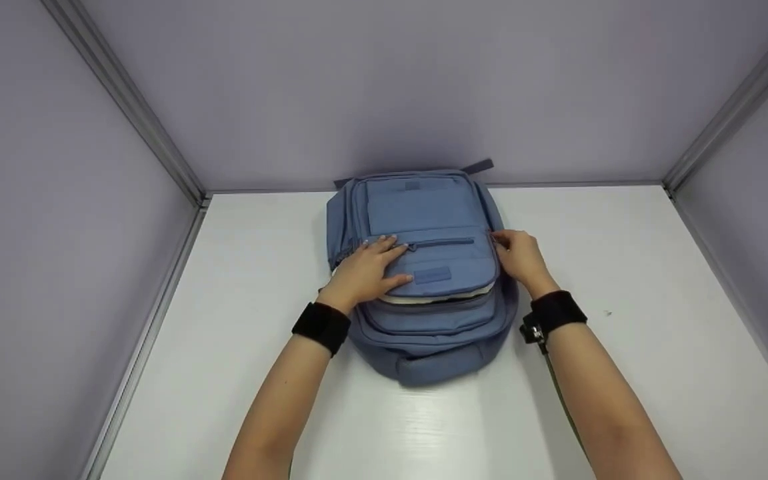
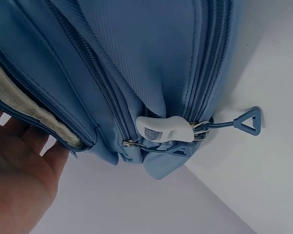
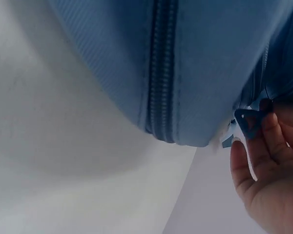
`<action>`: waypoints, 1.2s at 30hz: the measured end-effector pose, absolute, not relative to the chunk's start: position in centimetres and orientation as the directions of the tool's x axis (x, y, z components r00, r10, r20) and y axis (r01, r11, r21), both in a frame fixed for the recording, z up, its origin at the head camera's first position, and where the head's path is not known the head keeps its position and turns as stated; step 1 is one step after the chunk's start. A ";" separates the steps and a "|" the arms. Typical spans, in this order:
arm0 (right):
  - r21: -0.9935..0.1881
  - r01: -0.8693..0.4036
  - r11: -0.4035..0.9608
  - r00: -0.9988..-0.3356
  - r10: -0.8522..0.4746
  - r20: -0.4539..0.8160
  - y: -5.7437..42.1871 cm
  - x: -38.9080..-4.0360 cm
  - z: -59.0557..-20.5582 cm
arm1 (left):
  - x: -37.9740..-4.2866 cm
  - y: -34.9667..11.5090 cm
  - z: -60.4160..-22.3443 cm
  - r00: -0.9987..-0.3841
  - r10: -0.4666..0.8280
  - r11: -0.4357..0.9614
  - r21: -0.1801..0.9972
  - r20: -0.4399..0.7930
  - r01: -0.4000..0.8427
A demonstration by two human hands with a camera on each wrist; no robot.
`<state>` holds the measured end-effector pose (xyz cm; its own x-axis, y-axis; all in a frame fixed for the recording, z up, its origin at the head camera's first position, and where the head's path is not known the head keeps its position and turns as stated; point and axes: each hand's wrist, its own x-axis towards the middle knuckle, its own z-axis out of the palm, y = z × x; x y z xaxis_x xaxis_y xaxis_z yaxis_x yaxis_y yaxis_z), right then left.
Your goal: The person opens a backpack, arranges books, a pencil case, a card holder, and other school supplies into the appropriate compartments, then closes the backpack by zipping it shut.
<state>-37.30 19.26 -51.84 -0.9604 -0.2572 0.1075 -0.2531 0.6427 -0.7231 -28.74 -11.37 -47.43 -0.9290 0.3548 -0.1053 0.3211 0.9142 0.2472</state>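
Observation:
A blue backpack [image 1: 424,207] lies on the white table with its front up. Its front pocket is unzipped along the lower edge, where a pale lining [image 2: 19,95] shows. With fingers spread, my left hand [image 1: 364,272] rests on the pocket's left side. At the pocket's right edge my right hand [image 1: 521,257] pinches a blue triangular zipper pull [image 3: 249,122], seen in the right wrist view. In the left wrist view a white plastic clip [image 2: 178,129] joins zipper pulls at the bag's side, and another triangular pull [image 2: 249,122] hangs beside it.
The backpack stands near the back edge of the white table [image 1: 257,300]. Grey panels [image 1: 424,87] rise behind and at both sides, with metal frame posts in the corners. A dark strap end [image 1: 479,166] sticks out at the bag's far right. Black bands [image 1: 322,327] circle both wrists.

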 end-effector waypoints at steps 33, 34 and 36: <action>-0.504 -0.431 0.748 -0.870 -0.494 0.011 21.3 -32.0 -48.6 | -28.4 -11.3 -48.2 -0.938 0.336 0.921 0.241 -0.087 0.307; -0.501 -0.432 0.750 -0.867 -0.499 0.000 21.3 -31.8 -48.4 | -28.4 -11.3 -48.2 -0.938 0.336 0.921 0.237 -0.085 0.309; -0.502 -0.423 0.754 -0.864 -0.503 -0.027 21.2 -31.4 -48.1 | -28.4 -11.3 -48.3 -0.938 0.338 0.923 0.225 -0.079 0.314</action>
